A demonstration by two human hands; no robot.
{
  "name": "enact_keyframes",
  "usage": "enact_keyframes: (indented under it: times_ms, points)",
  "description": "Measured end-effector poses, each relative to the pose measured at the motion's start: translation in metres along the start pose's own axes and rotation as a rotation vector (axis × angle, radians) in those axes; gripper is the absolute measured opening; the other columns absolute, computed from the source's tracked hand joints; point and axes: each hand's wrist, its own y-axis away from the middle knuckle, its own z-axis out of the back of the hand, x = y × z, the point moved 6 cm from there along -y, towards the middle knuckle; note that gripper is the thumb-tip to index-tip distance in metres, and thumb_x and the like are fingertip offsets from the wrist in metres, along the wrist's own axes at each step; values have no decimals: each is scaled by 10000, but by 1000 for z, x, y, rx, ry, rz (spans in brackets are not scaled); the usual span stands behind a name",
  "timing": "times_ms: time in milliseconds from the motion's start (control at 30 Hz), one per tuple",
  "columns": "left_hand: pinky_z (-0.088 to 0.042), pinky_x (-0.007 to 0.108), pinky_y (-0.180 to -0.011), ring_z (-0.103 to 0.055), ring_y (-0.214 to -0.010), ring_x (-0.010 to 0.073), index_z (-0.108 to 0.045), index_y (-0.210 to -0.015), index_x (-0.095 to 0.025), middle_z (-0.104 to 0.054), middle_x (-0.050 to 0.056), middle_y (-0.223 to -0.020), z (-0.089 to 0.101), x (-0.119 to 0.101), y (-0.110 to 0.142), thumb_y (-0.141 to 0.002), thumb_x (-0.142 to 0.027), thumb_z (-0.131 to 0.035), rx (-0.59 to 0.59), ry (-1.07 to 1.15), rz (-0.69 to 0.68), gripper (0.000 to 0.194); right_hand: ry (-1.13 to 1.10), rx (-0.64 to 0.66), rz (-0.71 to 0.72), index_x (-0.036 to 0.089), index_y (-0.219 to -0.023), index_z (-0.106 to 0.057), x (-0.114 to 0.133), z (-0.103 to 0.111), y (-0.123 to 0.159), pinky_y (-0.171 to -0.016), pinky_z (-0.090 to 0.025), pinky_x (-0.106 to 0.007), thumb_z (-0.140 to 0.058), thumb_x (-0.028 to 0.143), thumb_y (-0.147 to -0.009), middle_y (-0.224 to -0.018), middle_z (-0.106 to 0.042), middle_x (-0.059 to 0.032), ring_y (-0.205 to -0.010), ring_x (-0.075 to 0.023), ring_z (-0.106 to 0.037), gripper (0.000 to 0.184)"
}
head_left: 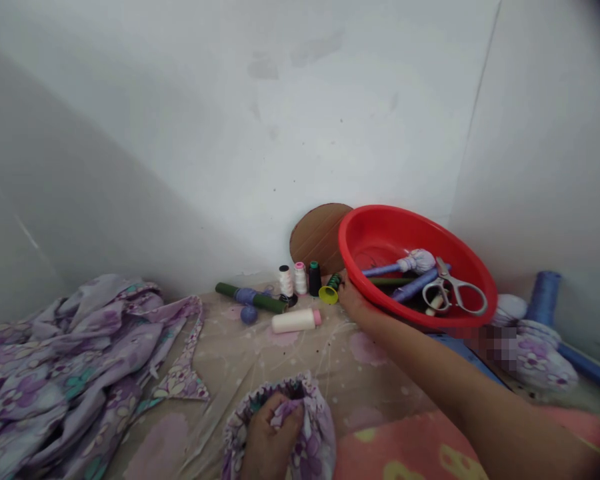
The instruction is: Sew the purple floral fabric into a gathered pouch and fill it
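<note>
At bottom centre, the left hand (271, 437) pinched cloth (316, 420), probably steadying it; right of centre, the right hand (354, 303) neared the basin (405, 230), grip unclear.

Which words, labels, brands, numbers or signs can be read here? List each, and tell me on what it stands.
None can be read anywhere in this picture.
White spool with black top, white spool with pink top, dark spool: any marking is too small to read.
Scissors: any marking is too small to read.
Gathered cloth: flower print, no lettering visible.
</note>
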Motion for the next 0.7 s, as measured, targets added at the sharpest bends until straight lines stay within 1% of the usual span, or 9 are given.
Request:
enact_keyframes:
  times_ms: [67, 167, 300, 433, 500, 600, 667, 700]
  points:
    - [-258, 177, -409, -333, -407, 82, -451, -498, -166, -370, -65, -407, 0, -3, 1, -562, -377, -548, -2, -6, 8, 241, 48, 11, -12, 161, -980, -581, 4, 3, 2, -940, -177, -554, -345, 42, -687, -981, -587, -131, -1073, -278, -434, 395]
    - [-259, 178, -402, -329, -396, 81, -465, -513, -168, -375, -66, -403, 0, -5, 2, -560, -367, -550, 13, -13, 4, 222, 102, 15, -33, 126, -971, -585, 12, 10, 9, -900, -260, -534, -332, 15, -697, -985, -585, -151, -1043, -292, -455, 389]
    - [-261, 180, -398, -335, -402, 84, -468, -502, -164, -373, -63, -405, 1, -5, 0, -548, -382, -558, 45, -24, -8, 240, 139, -5, -22, 65, -952, -571, 29, 29, 31, -818, -347, -494, -311, -32, -686, -953, -585, -192, -960, -293, -495, 385]
    - [-302, 188, -419, -387, -435, 102, -508, -526, -160, -422, -52, -437, 3, -4, -2, -529, -383, -573, 43, -52, -33, 232, 139, -61, 20, 37, -926, -554, 45, 59, 64, -771, -378, -423, -325, 11, -732, -922, -559, -216, -905, -277, -495, 302]
    - [-314, 193, -425, -408, -442, 110, -521, -541, -163, -445, -48, -444, 4, -5, -2, -539, -381, -570, 33, -56, -45, 224, 126, -77, 39, 60, -910, -548, 49, 71, 84, -726, -399, -366, -354, 31, -728, -902, -552, -192, -858, -251, -500, 268]
    - [-333, 200, -448, -441, -468, 123, -522, -530, -163, -474, -40, -454, 5, -7, -2, -548, -370, -566, 34, -53, -73, 213, 86, -92, 72, 108, -941, -525, 47, 76, 119, -728, -396, -311, -404, 59, -699, -905, -548, -134, -845, -216, -490, 275]
    - [-336, 205, -455, -448, -472, 128, -525, -532, -161, -482, -38, -455, 5, -9, -1, -542, -366, -569, 25, -55, -80, 211, 4, -126, 29, 125, -993, -496, 40, 74, 141, -746, -382, -311, -410, 110, -713, -932, -538, -116, -863, -214, -479, 293]
    - [-336, 207, -456, -448, -468, 128, -527, -538, -160, -483, -39, -453, 5, -10, 0, -541, -365, -571, 21, -64, -79, 209, -30, -126, -20, 125, -991, -494, 35, 72, 151, -746, -375, -312, -413, 133, -717, -934, -536, -115, -859, -214, -480, 285]
